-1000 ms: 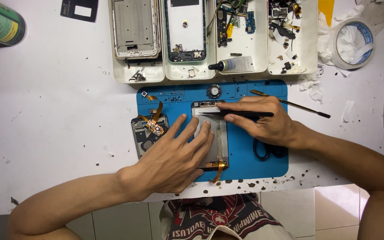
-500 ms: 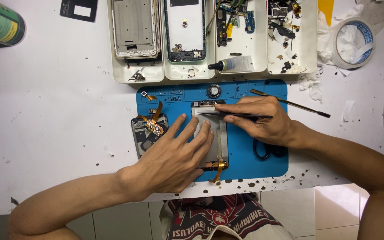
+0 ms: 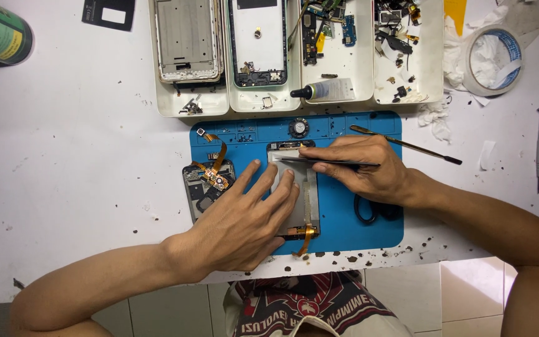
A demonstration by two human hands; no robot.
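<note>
Low in the frame, the left hand (image 3: 244,218) lies flat and open, as before, on the grey phone panel (image 3: 304,190) at the blue mat's (image 3: 369,218) centre. The right hand (image 3: 369,168) pinches a thin dark pry blade (image 3: 329,161), barely shifted along the panel's top edge. Above, white trays (image 3: 400,93) sit on the counter (image 3: 82,137).

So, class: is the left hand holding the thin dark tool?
No, the left hand lies flat on the grey phone part; the right hand holds the thin dark tool.
</note>
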